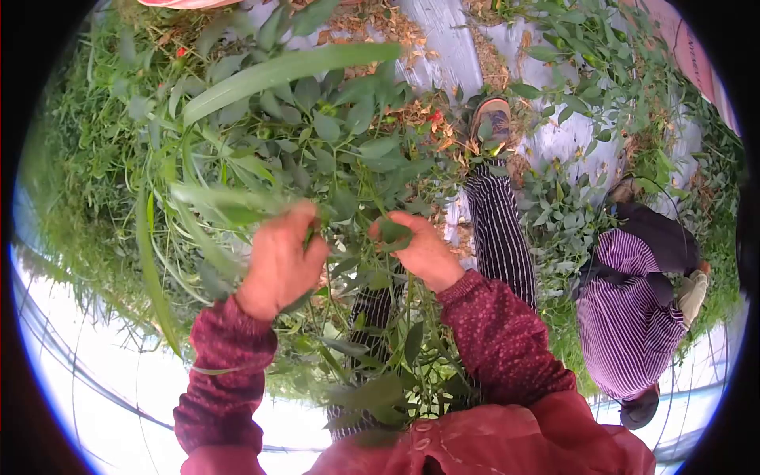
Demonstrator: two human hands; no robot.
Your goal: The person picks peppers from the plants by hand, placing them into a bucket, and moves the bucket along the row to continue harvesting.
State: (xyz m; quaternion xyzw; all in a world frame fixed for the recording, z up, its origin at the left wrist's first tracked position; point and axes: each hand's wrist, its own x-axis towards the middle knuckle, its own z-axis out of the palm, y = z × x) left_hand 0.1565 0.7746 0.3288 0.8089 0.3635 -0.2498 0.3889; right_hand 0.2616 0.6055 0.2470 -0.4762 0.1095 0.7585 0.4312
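Observation:
My left hand (279, 260) is closed among the plants, thumb and forefinger curled together. A bit of green shows between them, and blurred long grass blades (226, 198) run up to the fingers. To its right, my right hand (423, 249) is closed at a leafy pepper-like plant (324, 154), its fingers bent around a stem. One green leaf (393, 235) covers part of those fingers, so the grip is partly hidden. A broad grass blade (293, 71) arches over the plant beyond both hands. The hands are apart.
Dense grass (95, 166) stands at the left. Silvery ground sheeting (443, 39) with dry leaves lies ahead. My striped trouser leg (503, 229) and shoe (492, 119) are among the plants. At right, another person (633, 317) in striped clothing bends down. Pink sacks (685, 55) appear upper right.

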